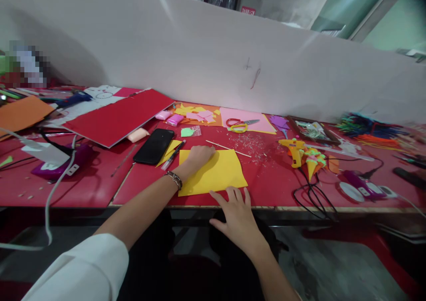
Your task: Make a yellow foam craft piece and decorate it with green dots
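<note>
A yellow paper sheet [216,170] lies flat on the red table [273,181] in front of me. My left hand [199,155] rests on the sheet's far left part, fingers curled down onto it, a bracelet on the wrist. My right hand [237,212] lies open and flat at the table's near edge, its fingertips touching the sheet's near right corner. A thin wooden stick [228,148] lies just beyond the sheet. A black phone [153,146] and a pen [173,155] sit to the left of my left hand.
Red-handled scissors [238,123] lie on pink paper [253,123]. A yellow glue gun [294,150] with black cable [313,199] is at right. Paper scraps [196,113], a large red board [116,117], orange paper [21,112] and a white partition wall [206,57] stand behind.
</note>
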The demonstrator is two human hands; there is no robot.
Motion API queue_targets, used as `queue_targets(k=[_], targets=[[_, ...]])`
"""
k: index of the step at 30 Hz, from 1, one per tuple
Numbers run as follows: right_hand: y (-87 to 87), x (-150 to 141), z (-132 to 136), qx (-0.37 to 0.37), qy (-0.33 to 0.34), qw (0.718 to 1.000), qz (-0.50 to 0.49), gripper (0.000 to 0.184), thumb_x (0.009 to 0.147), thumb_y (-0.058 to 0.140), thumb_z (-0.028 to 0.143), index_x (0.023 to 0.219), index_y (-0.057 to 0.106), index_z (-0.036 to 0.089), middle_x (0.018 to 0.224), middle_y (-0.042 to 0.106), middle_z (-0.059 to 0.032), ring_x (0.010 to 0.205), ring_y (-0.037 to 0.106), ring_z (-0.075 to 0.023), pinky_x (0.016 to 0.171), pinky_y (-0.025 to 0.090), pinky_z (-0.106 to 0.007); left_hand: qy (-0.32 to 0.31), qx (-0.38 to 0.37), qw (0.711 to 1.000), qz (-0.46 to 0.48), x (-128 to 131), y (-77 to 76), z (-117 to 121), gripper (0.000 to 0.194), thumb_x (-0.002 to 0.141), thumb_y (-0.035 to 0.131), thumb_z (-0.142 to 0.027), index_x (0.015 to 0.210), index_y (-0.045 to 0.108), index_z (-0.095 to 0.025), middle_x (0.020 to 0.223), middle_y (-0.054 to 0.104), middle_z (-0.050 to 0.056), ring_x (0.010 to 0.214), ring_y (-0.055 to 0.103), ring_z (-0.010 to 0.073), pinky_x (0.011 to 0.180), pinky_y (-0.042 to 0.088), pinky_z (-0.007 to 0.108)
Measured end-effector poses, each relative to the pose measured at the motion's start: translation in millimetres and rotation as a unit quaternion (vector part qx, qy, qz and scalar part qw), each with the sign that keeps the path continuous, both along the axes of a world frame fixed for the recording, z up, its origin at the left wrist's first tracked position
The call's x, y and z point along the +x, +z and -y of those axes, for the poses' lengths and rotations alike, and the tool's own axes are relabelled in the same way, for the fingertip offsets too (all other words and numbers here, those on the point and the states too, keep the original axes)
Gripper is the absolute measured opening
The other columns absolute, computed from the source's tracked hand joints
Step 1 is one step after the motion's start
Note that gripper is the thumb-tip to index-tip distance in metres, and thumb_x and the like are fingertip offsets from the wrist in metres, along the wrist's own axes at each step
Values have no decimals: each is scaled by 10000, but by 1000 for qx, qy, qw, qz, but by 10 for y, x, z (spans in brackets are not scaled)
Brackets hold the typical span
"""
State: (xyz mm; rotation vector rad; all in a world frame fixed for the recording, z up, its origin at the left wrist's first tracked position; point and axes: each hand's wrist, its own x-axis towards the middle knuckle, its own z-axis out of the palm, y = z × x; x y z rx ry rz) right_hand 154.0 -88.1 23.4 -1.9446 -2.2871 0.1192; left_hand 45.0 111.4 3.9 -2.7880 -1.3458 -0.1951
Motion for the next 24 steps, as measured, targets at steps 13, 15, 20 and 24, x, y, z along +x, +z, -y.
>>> queue_targets(k=[13,15,20,24], targets=[[-18,-7,17,-16,3,1000,26,613,706,591,392,1268,349,350,1195,446,-88,1177,332,-286,978,172,-543,-232,47,971,27,-155,-45,170,330,885,315,-343,1127,508,-229,1069,530,71,940,502,169,791,389,285],[21,-26,14,-31,-7,999,30,608,703,599,373,1263,363,344,1204,448,-92,1179,335,-287,975,179,-543,-242,30,969,36,-266,-61,266,370,869,325,-410,1176,468,-259,1161,485,63,1025,458,184,858,361,310],[88,-57,8,-48,-20,998,37,613,700,608,342,1264,367,345,1219,448,-95,1185,337,-285,977,182,-539,-271,-31,961,42,-529,-37,472,447,851,335,-459,1250,403,-269,1260,408,85,1163,345,211,961,274,348],[71,-57,9,-44,-14,998,38,620,703,603,342,1272,356,339,1222,443,-97,1187,334,-287,976,183,-538,-275,-54,959,36,-658,-9,539,466,850,331,-469,1285,353,-302,1305,370,81,1191,322,219,978,253,364]])
